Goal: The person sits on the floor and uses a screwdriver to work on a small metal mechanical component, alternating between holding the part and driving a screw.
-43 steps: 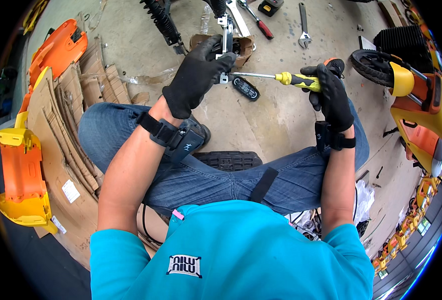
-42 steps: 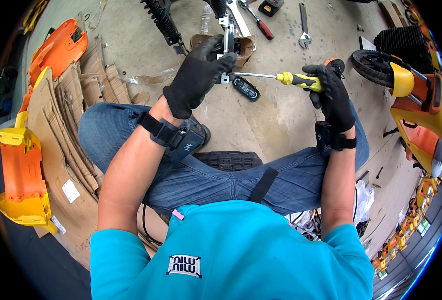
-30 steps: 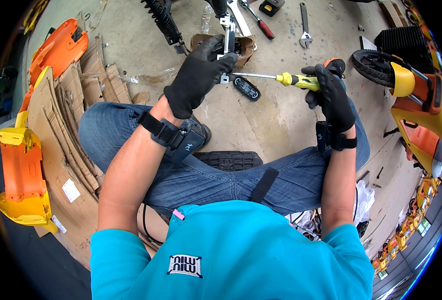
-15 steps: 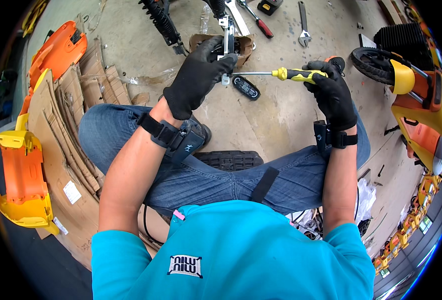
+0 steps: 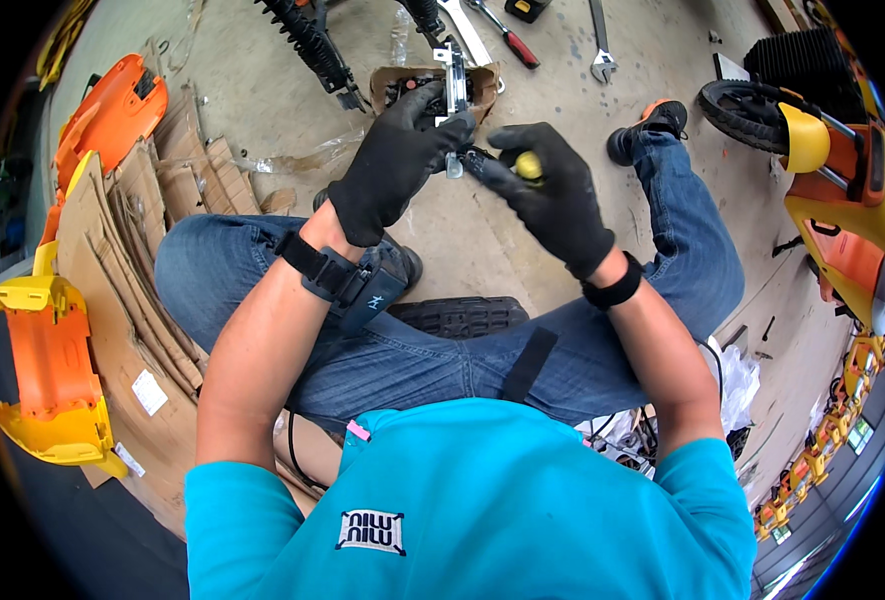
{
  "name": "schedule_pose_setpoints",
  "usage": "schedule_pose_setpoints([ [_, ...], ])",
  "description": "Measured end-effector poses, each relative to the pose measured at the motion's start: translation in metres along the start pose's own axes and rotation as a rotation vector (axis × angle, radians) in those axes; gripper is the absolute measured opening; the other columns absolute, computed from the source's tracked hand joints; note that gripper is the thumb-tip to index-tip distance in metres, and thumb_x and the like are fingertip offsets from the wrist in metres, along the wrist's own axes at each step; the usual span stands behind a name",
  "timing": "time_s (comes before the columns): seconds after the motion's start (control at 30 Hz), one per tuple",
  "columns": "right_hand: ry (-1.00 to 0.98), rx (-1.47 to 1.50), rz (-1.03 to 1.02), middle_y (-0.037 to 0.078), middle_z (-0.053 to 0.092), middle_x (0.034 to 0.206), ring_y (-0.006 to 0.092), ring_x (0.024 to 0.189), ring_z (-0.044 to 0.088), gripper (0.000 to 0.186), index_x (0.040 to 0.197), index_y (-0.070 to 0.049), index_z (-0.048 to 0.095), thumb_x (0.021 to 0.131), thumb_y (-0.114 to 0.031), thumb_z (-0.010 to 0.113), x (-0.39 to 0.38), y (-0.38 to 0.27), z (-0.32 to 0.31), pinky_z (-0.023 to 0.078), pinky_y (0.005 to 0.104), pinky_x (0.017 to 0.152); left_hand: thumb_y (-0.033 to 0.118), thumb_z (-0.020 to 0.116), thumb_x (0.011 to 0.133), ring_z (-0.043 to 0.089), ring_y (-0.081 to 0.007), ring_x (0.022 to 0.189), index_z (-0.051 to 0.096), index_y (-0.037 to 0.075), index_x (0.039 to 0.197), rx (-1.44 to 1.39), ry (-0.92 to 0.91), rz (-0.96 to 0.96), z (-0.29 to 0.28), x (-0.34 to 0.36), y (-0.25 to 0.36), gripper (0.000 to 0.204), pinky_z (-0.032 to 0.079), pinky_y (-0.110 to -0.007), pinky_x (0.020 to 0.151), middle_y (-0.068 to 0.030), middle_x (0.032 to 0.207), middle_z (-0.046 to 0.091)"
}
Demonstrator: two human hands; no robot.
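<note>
Both hands wear black gloves. My left hand (image 5: pixel 387 165) is closed around a narrow silver metal bracket (image 5: pixel 455 85), held upright above a small open cardboard box (image 5: pixel 482 88). My right hand (image 5: pixel 554 195) has come close beside the bracket's lower end, its index finger reaching toward it; I cannot tell if they touch. A yellow-and-black screwdriver (image 5: pixel 528 165) stays gripped in that hand, only its yellow handle end showing. The shaft is hidden. Small dark parts lie in the box.
An adjustable wrench (image 5: pixel 602 65), a red-handled ratchet (image 5: pixel 522 48) and black shock absorbers (image 5: pixel 312 50) are at the far side. Flattened cardboard (image 5: pixel 127 300) and orange-yellow plastic shells (image 5: pixel 47 350) lie left. A small yellow-orange motorbike (image 5: pixel 842 190) stands right.
My right hand has moved left to the bracket, turning the screwdriver so its shaft no longer shows. It now covers the oval black display on the floor. My left hand keeps its hold.
</note>
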State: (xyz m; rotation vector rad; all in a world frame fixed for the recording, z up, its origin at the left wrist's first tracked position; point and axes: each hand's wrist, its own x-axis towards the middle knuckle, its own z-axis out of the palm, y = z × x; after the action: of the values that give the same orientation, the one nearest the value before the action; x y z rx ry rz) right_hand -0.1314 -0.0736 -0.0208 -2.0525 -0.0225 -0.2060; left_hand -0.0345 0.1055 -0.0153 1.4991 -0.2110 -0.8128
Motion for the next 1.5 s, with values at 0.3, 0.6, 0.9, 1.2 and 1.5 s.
schedule_pose_setpoints([
  [0.3, 0.051, -0.316, -0.234, 0.010, 0.061, 0.090, 0.0296, 0.085, 0.062, 0.021, 0.095, -0.006, 0.062, 0.080, -0.014, 0.076, -0.001, 0.006, 0.017, 0.051, 0.0395, 0.070, 0.025, 0.060, 0.099, 0.062, -0.0094, 0.090, 0.052, -0.001, 0.130, -0.055, 0.006, -0.019, 0.005, 0.001, -0.013, 0.041, 0.053, -0.026, 0.079, -0.0051, 0.102, 0.063],
  [0.6, 0.032, -0.382, -0.234, 0.009, 0.062, 0.092, 0.0289, 0.088, 0.063, 0.020, 0.094, -0.009, 0.063, 0.079, -0.014, 0.075, -0.006, 0.010, 0.019, 0.053, 0.0388, 0.070, 0.027, 0.062, 0.098, 0.062, -0.0087, 0.087, 0.055, 0.000, 0.124, -0.033, 0.013, -0.087, 0.006, 0.002, -0.021, 0.038, 0.053, -0.025, 0.076, -0.0045, 0.100, 0.063],
  [0.9, -0.092, -0.272, 0.027, 0.013, 0.065, 0.086, 0.0319, 0.079, 0.064, 0.015, 0.090, -0.006, 0.063, 0.084, -0.018, 0.070, 0.001, 0.031, 0.006, 0.052, 0.0401, 0.072, 0.027, 0.064, 0.096, 0.065, -0.0163, 0.098, 0.045, -0.003, 0.137, 0.008, 0.059, -0.041, -0.002, 0.001, -0.014, 0.054, 0.054, -0.029, 0.083, -0.0095, 0.108, 0.063],
  [1.2, -0.543, -0.471, 0.501, 0.019, 0.068, 0.102, 0.0374, 0.098, 0.064, 0.029, 0.105, -0.006, 0.066, 0.082, -0.023, 0.063, -0.018, 0.109, 0.012, 0.050, 0.0442, 0.085, 0.028, 0.060, 0.099, 0.065, -0.0193, 0.104, 0.047, -0.003, 0.132, -0.095, 0.052, 0.002, -0.008, 0.005, -0.010, 0.048, 0.054, -0.031, 0.090, -0.0109, 0.107, 0.064],
  [1.5, -0.519, -0.438, 0.468, 0.018, 0.069, 0.101, 0.0365, 0.095, 0.066, 0.031, 0.108, -0.007, 0.067, 0.082, -0.025, 0.065, -0.017, 0.115, 0.017, 0.051, 0.0438, 0.084, 0.025, 0.064, 0.094, 0.058, -0.0081, 0.080, 0.054, -0.003, 0.128, -0.155, 0.085, 0.043, -0.004, 0.004, -0.007, 0.044, 0.048, -0.023, 0.067, -0.0026, 0.090, 0.060],
])
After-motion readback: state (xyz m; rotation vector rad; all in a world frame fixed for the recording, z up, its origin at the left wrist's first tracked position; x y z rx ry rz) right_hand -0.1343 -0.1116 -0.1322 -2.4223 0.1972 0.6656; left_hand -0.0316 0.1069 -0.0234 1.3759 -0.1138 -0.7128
